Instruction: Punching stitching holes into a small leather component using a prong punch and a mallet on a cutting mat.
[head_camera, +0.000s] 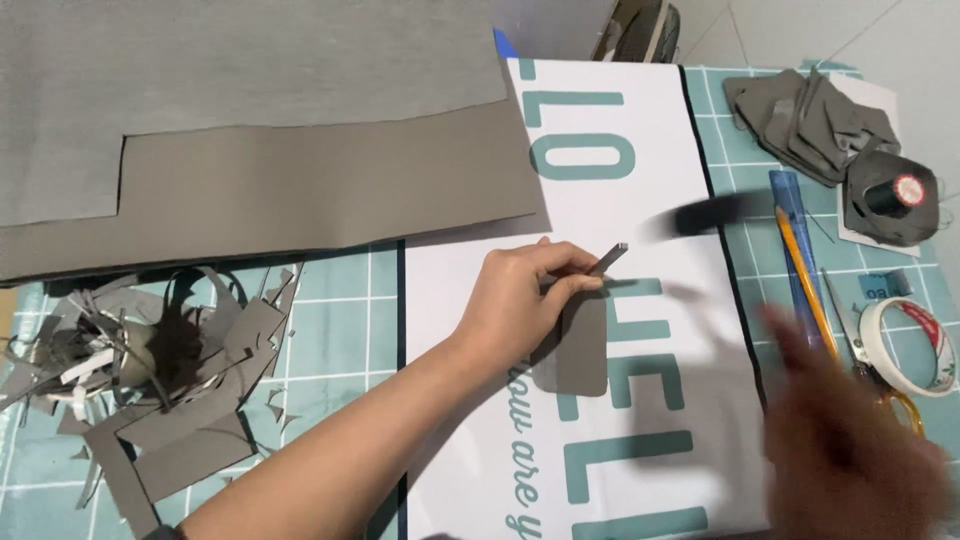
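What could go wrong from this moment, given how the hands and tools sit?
1. The right hand swings a dark tool, blurred with motion, close to the left hand, whose fingers pinch a thin metal punch on the grey piece; a miss may hit those fingers.
2. A glancing blow may skid the punch and mark the white printed sheet.
3. The right arm may knock the tape roll or pencil.

Matt grey fabric sheets (250, 130), upper left; offcuts (170, 370) of the same dull cloth, lower left. Smooth, faintly glossy white printed sheet (610, 210), centre. Small matt grey rounded cloth piece (578, 350) beneath it. Glossy tape roll (915, 345) and translucent blue plastic ruler (795, 240), right.
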